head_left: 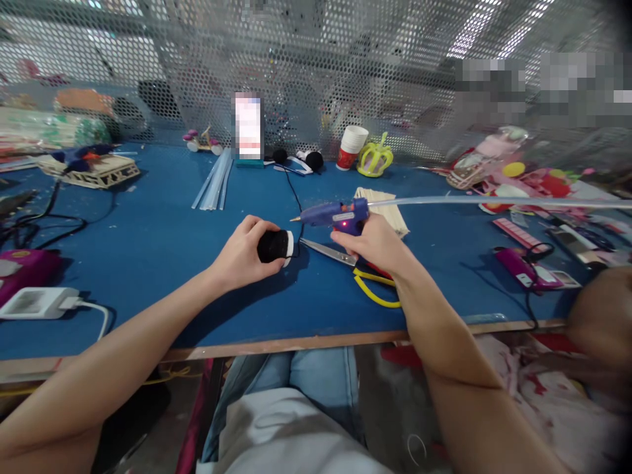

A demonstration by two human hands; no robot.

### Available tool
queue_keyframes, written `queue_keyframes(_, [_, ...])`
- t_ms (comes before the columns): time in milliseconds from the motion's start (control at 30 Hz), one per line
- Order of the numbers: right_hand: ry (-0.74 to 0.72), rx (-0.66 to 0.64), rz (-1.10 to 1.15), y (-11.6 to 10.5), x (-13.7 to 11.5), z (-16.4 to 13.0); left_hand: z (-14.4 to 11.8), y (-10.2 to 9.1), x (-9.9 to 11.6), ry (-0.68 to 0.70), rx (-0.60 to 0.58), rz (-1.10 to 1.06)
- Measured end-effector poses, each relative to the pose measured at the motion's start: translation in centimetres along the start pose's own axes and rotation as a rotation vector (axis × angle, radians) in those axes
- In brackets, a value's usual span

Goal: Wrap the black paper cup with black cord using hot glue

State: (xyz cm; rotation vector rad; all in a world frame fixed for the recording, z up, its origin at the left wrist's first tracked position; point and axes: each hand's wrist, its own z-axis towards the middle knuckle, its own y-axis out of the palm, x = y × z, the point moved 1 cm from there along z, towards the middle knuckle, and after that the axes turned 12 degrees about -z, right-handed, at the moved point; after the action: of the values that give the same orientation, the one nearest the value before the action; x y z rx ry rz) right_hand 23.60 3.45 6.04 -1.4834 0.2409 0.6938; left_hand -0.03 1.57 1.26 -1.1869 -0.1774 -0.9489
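My left hand (245,255) is closed around a small black piece with a white rim (274,247), held just above the blue table. My right hand (378,242) grips a blue hot glue gun (333,214), whose nozzle points left toward the black piece without touching it. A red light glows on the gun's body, and a long clear glue stick (474,201) runs out of its back to the right. Under the gun lie scissors (330,251) with yellow handles, partly covered by my right wrist. A thin black cord (292,184) trails down between both hands.
Glue sticks (213,181), a phone (248,128), paper cups (352,146) and a yellow basket-like piece (375,158) stand toward the perforated metal screen. A white adapter (39,303) sits at left, a purple device (526,268) at right. Another person's head edges in at right.
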Motion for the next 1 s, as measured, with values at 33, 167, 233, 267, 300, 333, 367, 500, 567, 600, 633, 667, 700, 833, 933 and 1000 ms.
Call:
queue_keyframes(33, [0.009,0.032,0.033,-0.3,0.4,0.3,0.0,0.0,0.0,-0.004,0.001,0.001])
queue_keyframes(167, [0.073,0.301,-0.019,-1.8,3.3,2.2,0.0,-0.1,0.0,-0.012,0.020,-0.013])
queue_keyframes(233, [0.178,0.393,-0.221,-2.5,5.0,3.2,0.0,-0.1,0.0,-0.020,0.028,-0.027])
queue_keyframes(267, [0.233,0.413,-0.331,-2.8,5.8,3.6,-0.1,-0.2,0.0,-0.027,0.031,-0.034])
queue_keyframes(300, [0.276,0.427,-0.422,-3.1,6.5,4.1,-0.1,-0.2,-0.1,-0.034,0.034,-0.039])
queue_keyframes(333, [0.314,0.425,-0.489,-3.3,7.1,4.4,-0.1,-0.2,-0.1,-0.040,0.039,-0.042])
queue_keyframes(367, [0.346,0.420,-0.525,-3.4,7.6,4.7,-0.1,-0.3,0.0,-0.045,0.044,-0.044])
queue_keyframes(500, [0.471,0.339,-0.583,-3.2,9.3,5.6,0.0,-0.3,0.1,-0.048,0.055,-0.048])
queue_keyframes(567, [0.491,0.272,-0.623,-2.9,9.9,6.0,0.0,-0.3,0.2,-0.046,0.057,-0.054])
queue_keyframes(600, [0.493,0.248,-0.638,-2.8,10.0,6.1,-0.1,-0.4,0.2,-0.044,0.058,-0.058])
queue_keyframes(633, [0.494,0.250,-0.650,-2.8,10.0,6.1,-0.1,-0.4,0.2,-0.045,0.060,-0.061])
queue_keyframes(667, [0.489,0.286,-0.663,-2.7,9.7,6.0,-0.1,-0.4,0.2,-0.046,0.061,-0.064])
queue_keyframes(700, [0.470,0.355,-0.674,-2.7,9.2,5.7,-0.1,-0.5,0.2,-0.048,0.062,-0.069])
queue_keyframes(833, [0.137,0.494,-0.549,-1.9,4.2,3.4,0.0,-0.6,0.0,-0.059,0.077,-0.124])
queue_keyframes(933, [-0.043,-0.137,-0.167,0.5,-0.3,1.5,0.1,-0.6,-0.1,-0.073,0.114,-0.175])
queue_keyframes(1000, [-0.080,-0.346,0.015,2.2,-2.4,0.7,0.1,-0.7,-0.2,-0.086,0.144,-0.199])
